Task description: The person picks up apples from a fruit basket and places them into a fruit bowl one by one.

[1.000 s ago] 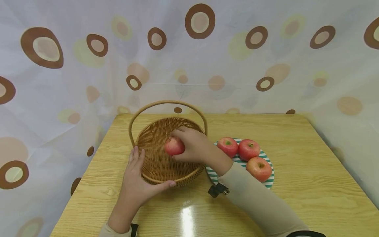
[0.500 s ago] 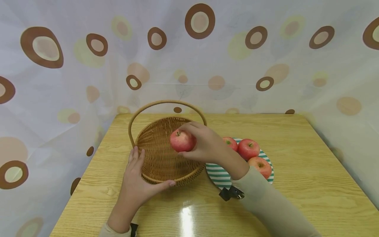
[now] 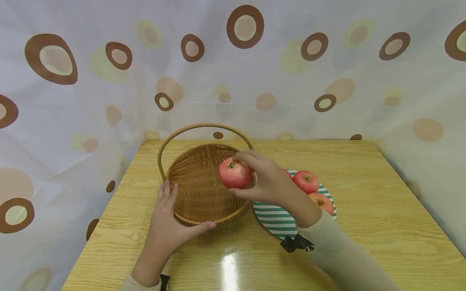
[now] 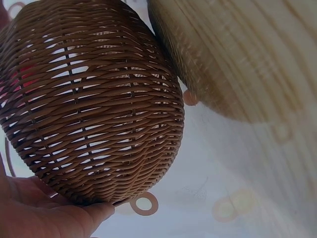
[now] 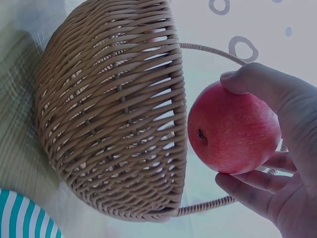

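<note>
My right hand (image 3: pixel 267 178) grips a red apple (image 3: pixel 233 173) over the right side of a wicker basket (image 3: pixel 196 190). Thumb and fingers clasp it from the right, its stem facing outward. In the right wrist view the apple (image 5: pixel 233 129) hangs above the basket's rim, beside the handle. No other apple shows inside the basket. My left hand (image 3: pixel 167 226) steadies the basket at its near left, fingers spread straight against the side and thumb stretched along the front rim. In the left wrist view the thumb (image 4: pixel 74 215) lies against the weave (image 4: pixel 99 114).
Right of the basket stands a plate with green and white stripes (image 3: pixel 271 218). It holds a red apple (image 3: pixel 307 181), a paler apple (image 3: pixel 322 202) and another mostly hidden by my right hand. The basket's tall handle (image 3: pixel 205 125) arches over its far part. Spotted sheeting (image 3: pixel 233 81) borders the wooden table (image 3: pixel 382 202).
My right hand has lifted the apple from inside the basket and carried it up and rightward toward the plate side. The left hand and the basket stay where they were.
</note>
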`<state>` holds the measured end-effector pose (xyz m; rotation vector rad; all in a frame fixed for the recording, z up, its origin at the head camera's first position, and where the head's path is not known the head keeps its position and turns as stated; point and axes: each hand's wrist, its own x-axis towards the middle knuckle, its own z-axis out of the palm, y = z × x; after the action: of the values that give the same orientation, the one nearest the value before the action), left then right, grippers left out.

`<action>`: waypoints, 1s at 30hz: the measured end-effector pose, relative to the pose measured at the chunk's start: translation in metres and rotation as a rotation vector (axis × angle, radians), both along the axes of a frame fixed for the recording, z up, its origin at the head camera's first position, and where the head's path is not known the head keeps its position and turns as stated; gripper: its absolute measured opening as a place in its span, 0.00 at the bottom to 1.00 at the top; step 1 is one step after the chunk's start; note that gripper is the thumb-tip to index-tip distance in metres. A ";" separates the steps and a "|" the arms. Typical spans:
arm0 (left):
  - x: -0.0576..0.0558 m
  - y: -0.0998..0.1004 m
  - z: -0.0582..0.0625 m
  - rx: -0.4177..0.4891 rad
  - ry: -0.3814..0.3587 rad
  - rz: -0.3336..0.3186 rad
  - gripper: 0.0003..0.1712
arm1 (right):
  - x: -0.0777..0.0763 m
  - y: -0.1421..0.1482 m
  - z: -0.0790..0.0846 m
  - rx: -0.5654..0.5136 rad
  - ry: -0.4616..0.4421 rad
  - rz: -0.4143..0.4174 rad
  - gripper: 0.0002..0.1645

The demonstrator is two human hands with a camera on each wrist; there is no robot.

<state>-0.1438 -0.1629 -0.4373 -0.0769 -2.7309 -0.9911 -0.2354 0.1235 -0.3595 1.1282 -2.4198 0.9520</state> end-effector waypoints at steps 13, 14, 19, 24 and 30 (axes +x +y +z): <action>0.001 0.001 0.002 0.003 -0.013 -0.001 0.86 | 0.009 0.023 -0.007 -0.109 0.043 -0.004 0.41; 0.001 0.001 0.002 0.002 -0.017 0.000 0.86 | 0.010 0.025 -0.008 -0.116 0.048 -0.005 0.41; 0.001 0.002 0.002 0.000 -0.030 0.002 0.85 | 0.013 0.034 -0.012 -0.145 0.052 -0.010 0.41; 0.002 0.002 0.002 -0.003 -0.025 -0.001 0.85 | 0.017 0.045 -0.016 -0.170 0.029 -0.028 0.41; 0.001 0.002 0.001 0.000 -0.011 -0.006 0.85 | 0.021 0.057 -0.023 -0.139 0.032 -0.074 0.40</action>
<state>-0.1423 -0.1609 -0.4364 -0.0795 -2.7423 -0.9955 -0.2144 0.1802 -0.3822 0.9911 -2.3134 1.0524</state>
